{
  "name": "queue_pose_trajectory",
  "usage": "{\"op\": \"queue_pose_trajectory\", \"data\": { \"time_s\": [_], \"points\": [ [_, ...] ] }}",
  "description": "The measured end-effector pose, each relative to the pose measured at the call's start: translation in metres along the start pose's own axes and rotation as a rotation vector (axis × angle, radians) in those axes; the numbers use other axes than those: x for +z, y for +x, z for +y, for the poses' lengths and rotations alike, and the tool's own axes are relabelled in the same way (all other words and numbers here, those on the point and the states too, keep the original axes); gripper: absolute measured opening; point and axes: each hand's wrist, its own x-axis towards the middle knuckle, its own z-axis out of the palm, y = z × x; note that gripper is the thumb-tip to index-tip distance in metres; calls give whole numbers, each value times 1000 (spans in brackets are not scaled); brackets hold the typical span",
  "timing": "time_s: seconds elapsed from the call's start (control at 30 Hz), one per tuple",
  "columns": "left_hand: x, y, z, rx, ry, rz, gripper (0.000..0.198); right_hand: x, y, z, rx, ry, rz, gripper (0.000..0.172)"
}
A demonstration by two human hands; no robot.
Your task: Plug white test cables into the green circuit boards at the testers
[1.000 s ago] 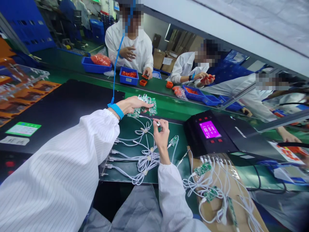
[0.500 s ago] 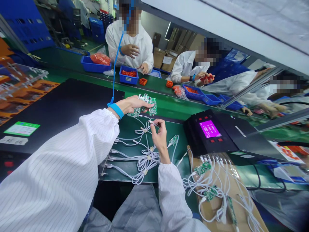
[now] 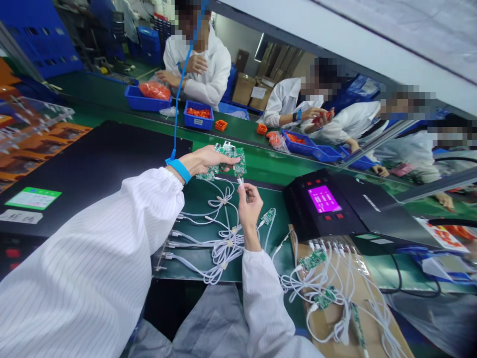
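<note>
Several green circuit boards (image 3: 239, 162) are gripped in my left hand (image 3: 210, 160), thumb on top, above the green work surface. Just below them my right hand (image 3: 249, 203) pinches the white plug of a cable (image 3: 240, 181). The plug's tip is at the lower edge of the nearest board; whether it is seated cannot be made out. A blue wrist strap (image 3: 179, 170) circles my left wrist. White cables in tied coils (image 3: 225, 243) lie under my hands. A small circuit board (image 3: 267, 216) with a cable attached rests right of my right hand.
At right stands a black tester (image 3: 316, 204) with a lit purple screen. Cabled boards (image 3: 313, 259) lie on cardboard (image 3: 324, 323) before it. A large black box (image 3: 93, 169) is at left. Across the line, co-workers handle orange parts near blue bins (image 3: 198, 122).
My right hand has raised the cable plug and turned it upward to the edge of the boards. My left hand has barely shifted. Across the line, a co-worker's hands have moved left.
</note>
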Motion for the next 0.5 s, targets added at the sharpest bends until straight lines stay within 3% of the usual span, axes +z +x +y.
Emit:
{"op": "queue_pose_trajectory", "data": {
  "time_s": [0.33,0.5],
  "points": [
    [2,4,-4,61,-29,-31,45,4,2,-3,73,47,71,35],
    [13,-1,-3,106,-57,71,52,10,2,-2,84,35,140,38]
  ]
}}
